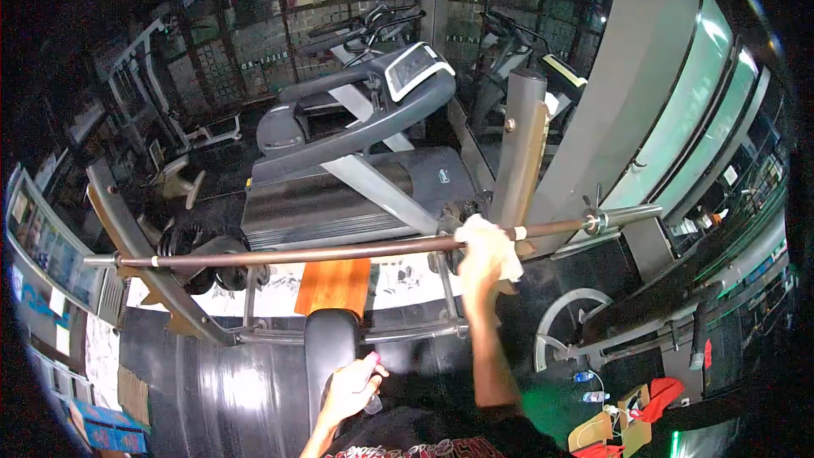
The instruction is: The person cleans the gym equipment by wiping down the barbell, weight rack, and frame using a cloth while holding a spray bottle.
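Observation:
A long barbell [365, 253] without plates rests across the two uprights of a bench-press rack [121, 225]. My right hand [482, 270] is closed around a white cloth [507, 265], pressed against the bar near the right upright. Low in front of my body, my left hand [349, 388] grips a small spray bottle [373, 405] with a clear body and a pink top. Beneath that hand lies the black padded bench [331, 343]. The cloth hides the stretch of bar under my right hand.
Behind the rack stands a treadmill [365, 140]. Dark weight plates [222, 270] sit low behind the bar. To the right are another gym machine [585, 322], plastic bottles [595, 396] and an open cardboard box [632, 424] with red cloth on the floor.

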`<action>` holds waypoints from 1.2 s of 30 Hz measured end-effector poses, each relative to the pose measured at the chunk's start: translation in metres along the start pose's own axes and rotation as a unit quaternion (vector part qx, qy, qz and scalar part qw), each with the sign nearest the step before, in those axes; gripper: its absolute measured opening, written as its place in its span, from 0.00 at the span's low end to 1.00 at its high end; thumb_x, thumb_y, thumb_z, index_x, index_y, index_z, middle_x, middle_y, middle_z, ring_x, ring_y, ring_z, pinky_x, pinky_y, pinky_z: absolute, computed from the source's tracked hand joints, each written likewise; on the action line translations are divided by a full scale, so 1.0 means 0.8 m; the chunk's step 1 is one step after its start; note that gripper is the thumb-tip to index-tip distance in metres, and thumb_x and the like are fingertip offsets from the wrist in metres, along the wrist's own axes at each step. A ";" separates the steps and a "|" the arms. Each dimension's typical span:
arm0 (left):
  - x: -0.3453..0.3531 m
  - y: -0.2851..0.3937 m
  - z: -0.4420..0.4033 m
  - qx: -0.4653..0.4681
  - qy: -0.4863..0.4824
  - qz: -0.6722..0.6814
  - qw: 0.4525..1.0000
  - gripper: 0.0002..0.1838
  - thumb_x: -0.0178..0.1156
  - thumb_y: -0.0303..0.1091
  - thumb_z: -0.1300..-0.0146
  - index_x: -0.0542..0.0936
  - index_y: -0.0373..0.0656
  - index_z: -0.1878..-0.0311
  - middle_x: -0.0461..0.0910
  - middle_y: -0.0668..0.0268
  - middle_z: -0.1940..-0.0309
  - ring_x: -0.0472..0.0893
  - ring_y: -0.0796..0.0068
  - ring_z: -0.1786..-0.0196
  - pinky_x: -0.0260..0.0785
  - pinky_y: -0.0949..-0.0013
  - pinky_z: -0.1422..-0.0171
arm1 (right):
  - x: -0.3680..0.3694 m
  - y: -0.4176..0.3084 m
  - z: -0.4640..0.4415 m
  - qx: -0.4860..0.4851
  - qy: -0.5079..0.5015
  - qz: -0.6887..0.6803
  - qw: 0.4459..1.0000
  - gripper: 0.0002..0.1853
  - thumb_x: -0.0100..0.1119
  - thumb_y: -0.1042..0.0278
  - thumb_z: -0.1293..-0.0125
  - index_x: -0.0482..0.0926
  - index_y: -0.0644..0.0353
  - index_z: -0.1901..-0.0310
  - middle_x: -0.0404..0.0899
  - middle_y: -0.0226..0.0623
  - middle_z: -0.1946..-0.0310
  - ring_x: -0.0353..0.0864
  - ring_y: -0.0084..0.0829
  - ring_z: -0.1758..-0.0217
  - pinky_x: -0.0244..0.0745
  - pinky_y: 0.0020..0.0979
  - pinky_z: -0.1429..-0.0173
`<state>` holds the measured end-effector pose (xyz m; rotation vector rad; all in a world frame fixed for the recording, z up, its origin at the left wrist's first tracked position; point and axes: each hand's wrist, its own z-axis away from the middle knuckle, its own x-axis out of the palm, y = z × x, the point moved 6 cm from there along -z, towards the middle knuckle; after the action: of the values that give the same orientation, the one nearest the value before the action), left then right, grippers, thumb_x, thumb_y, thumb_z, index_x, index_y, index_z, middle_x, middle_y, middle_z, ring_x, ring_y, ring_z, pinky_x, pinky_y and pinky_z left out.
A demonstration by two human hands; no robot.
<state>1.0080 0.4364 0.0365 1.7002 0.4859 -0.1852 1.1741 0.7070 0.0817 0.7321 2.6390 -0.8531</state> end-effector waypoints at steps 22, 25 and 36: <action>0.019 -0.009 0.039 -0.053 -0.063 0.132 0.988 0.19 0.57 0.18 0.41 0.76 0.41 0.46 0.81 0.67 0.68 0.76 0.82 0.78 0.72 0.76 0.72 | -0.056 0.049 0.014 0.037 -0.020 0.198 0.979 0.13 0.57 0.74 0.43 0.81 0.54 0.55 0.78 0.34 0.46 0.67 0.37 0.33 0.37 0.61 0.26; 0.022 -0.008 0.036 -0.041 -0.085 0.126 0.988 0.20 0.57 0.18 0.41 0.75 0.41 0.44 0.81 0.67 0.67 0.76 0.82 0.77 0.72 0.76 0.72 | -0.057 0.029 0.040 0.033 -0.005 0.191 0.981 0.12 0.54 0.73 0.41 0.81 0.55 0.56 0.80 0.35 0.50 0.71 0.36 0.37 0.39 0.62 0.26; 0.007 -0.019 0.053 -0.072 -0.082 0.109 0.988 0.21 0.57 0.19 0.40 0.74 0.40 0.42 0.82 0.66 0.67 0.78 0.82 0.77 0.73 0.77 0.72 | -0.066 0.013 0.006 0.092 0.151 -0.144 0.974 0.11 0.51 0.78 0.37 0.77 0.64 0.53 0.80 0.46 0.56 0.79 0.43 0.52 0.72 0.37 0.46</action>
<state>1.0129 0.3980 0.0122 1.5673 0.1841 -0.1272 1.2242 0.6909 0.0941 0.5656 3.0205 -1.1577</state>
